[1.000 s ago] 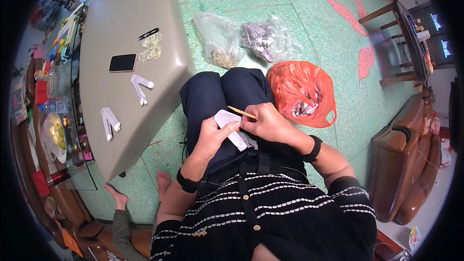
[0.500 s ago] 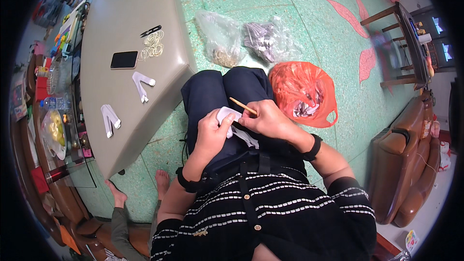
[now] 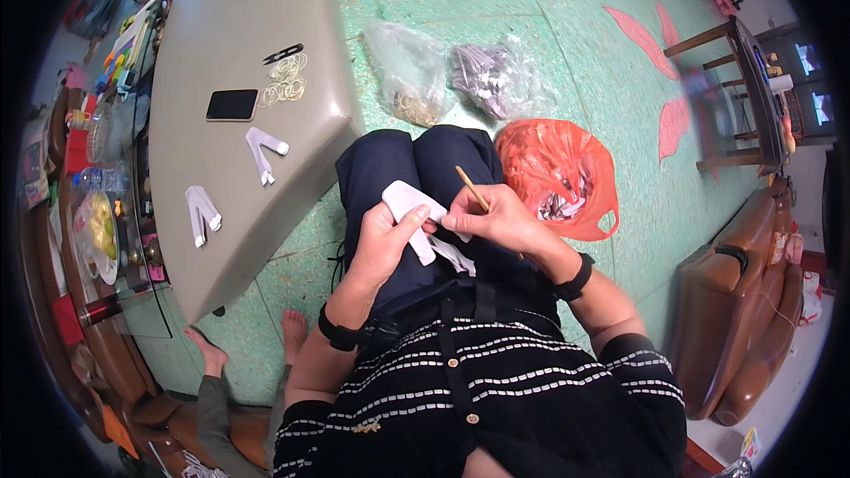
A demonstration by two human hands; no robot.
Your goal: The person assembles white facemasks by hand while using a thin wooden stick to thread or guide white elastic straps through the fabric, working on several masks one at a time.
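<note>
Over my lap, a pale lavender fabric strip (image 3: 405, 199) is folded into a V shape. My left hand (image 3: 379, 237) pinches it between thumb and fingers. The fingers of my right hand (image 3: 503, 219) are closed on the strip's other side, and a thin wooden stick (image 3: 473, 188) also sticks up out of that hand. Another pale piece of fabric (image 3: 453, 257) lies on my lap below the hands. Two similar folded strips, one nearer (image 3: 202, 215) and one farther (image 3: 266, 155), rest on the padded bench (image 3: 257, 26) at my left.
A phone (image 3: 232, 105), thread snips (image 3: 283, 54) and cream rubber bands (image 3: 285, 80) lie on the bench. Clear bags of bands (image 3: 414, 106) and lavender strips (image 3: 487, 75) sit on the floor, beside a red plastic bag (image 3: 553, 168). Another person's bare foot (image 3: 294, 326) shows lower left.
The fabric strip has turned and opened out into a wider V. My right hand has shifted slightly right, and its stick now points more steeply upward.
</note>
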